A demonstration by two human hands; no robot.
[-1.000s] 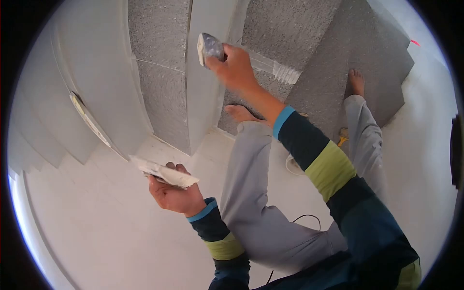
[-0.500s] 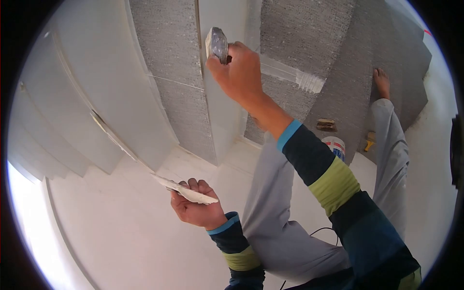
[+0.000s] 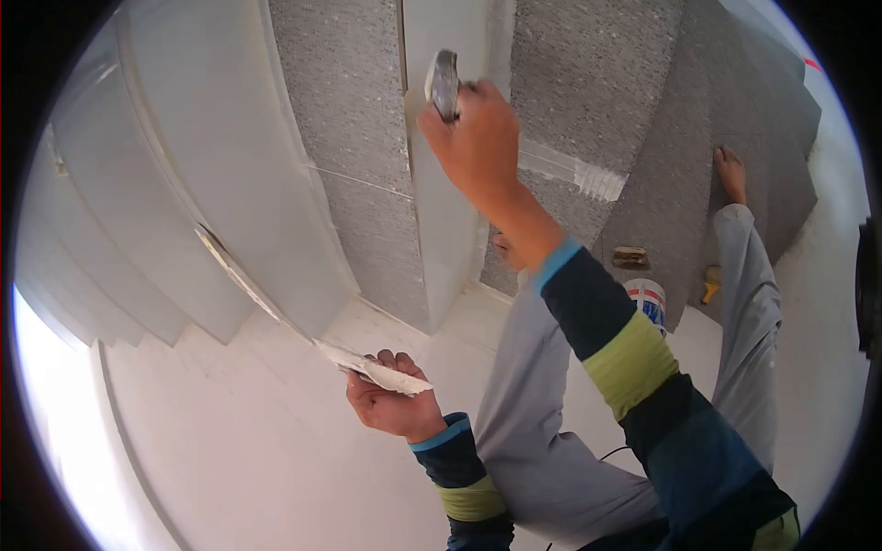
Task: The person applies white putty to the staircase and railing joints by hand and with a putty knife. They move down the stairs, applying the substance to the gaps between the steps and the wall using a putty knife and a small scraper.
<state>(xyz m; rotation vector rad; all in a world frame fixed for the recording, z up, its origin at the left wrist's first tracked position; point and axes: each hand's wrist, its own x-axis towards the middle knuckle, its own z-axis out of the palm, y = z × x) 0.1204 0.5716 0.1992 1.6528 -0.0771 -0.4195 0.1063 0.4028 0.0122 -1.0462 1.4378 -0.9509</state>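
Note:
My right hand point(image 3: 480, 138) grips a putty knife point(image 3: 445, 84), its grey handle smeared with white. It is held at the edge between a speckled grey stair tread point(image 3: 354, 92) and the smooth pale riser point(image 3: 443, 174). The knife's blade is mostly hidden behind the handle and fingers. Lower down, my left hand point(image 3: 390, 410) is closed around a flat, thin spreader point(image 3: 372, 369) held level, with white putty along its top. The spreader overlaps the pale wall beside the stairs.
Stairs with pale risers run off to the left. A white tub point(image 3: 647, 299) stands by my legs, near a dirty block-like tool point(image 3: 631, 258) and a yellow-handled brush point(image 3: 711, 286). My bare foot point(image 3: 730, 174) rests on a grey step. White smears mark another tread point(image 3: 570, 101).
The whole view has shifted slightly, so stairs and tub sit further right. My right hand has moved a little along the tread edge with the putty knife; my left still holds the spreader.

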